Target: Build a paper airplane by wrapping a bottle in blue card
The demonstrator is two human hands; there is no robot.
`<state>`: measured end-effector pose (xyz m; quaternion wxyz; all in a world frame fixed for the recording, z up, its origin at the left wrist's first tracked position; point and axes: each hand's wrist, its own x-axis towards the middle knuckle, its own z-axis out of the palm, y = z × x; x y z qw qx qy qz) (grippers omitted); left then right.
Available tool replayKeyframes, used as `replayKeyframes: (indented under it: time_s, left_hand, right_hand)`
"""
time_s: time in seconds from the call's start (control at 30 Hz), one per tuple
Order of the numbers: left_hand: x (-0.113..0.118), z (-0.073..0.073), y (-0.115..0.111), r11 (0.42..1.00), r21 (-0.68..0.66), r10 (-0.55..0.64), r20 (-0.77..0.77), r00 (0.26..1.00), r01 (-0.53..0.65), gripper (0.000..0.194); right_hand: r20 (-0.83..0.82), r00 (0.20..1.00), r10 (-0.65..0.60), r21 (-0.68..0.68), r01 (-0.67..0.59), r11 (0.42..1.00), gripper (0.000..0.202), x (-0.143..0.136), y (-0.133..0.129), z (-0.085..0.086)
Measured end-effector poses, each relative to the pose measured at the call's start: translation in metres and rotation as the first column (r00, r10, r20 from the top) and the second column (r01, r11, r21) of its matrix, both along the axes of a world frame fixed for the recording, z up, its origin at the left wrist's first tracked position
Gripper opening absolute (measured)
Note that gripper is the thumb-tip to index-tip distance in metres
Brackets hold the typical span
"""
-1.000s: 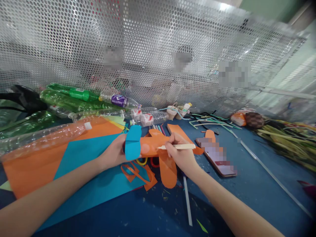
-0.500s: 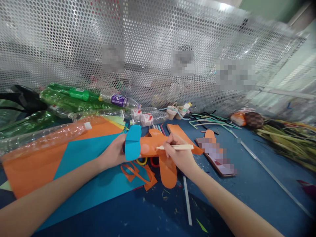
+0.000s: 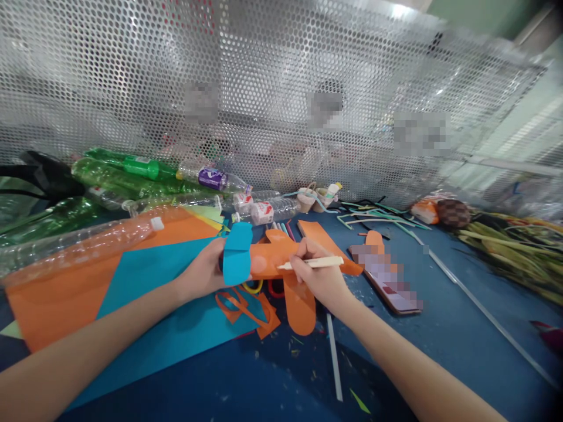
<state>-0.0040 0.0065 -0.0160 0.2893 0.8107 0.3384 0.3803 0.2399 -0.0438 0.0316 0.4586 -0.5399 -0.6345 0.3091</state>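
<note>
An orange paper airplane model [image 3: 268, 259] with rounded wings is held above the table, and a blue paper piece [image 3: 237, 253] covers its left end. My left hand [image 3: 206, 268] is closed around that end; its fingers are partly hidden behind the blue paper. In my right hand [image 3: 319, 275] is a cream-coloured pen [image 3: 323, 262], pinched between thumb and fingers. The pen's tip meets the orange body, left of my fingers. Beneath the model lie curled orange paper scraps [image 3: 246, 310] and scissors with yellow and red handles [image 3: 254, 286], mostly hidden.
Blue paper [image 3: 145, 328] and orange paper [image 3: 61, 293] sheets cover the left side. Plastic bottles [image 3: 149, 170] lie along the perforated metal panel [image 3: 264, 105] at the back. To the right are a phone [image 3: 387, 284], a long pale strip [image 3: 475, 302] and dry leaves [image 3: 514, 252].
The pen has tilted slightly, its tip shifting a little left and down on the orange body. My left hand and the model stay nearly still.
</note>
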Motion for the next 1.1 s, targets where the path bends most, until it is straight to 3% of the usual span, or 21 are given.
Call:
replayKeyframes:
  time_s: [0.27,1.1]
  left_hand:
    - [0.0006,0.0026,-0.001,1.0,0.004,0.005,-0.007,1.0,-0.005,0.034]
    - [0.0014,0.0021,-0.001,1.0,0.008,-0.004,0.006,1.0,0.004,0.037]
  right_hand:
    - [0.011,0.999,-0.048,0.026,0.047,0.999,0.024,0.0004,-0.001,0.0022]
    - [0.028,1.0,0.004,0.001,-0.004,1.0,0.026,-0.0024,-0.0031,0.0027]
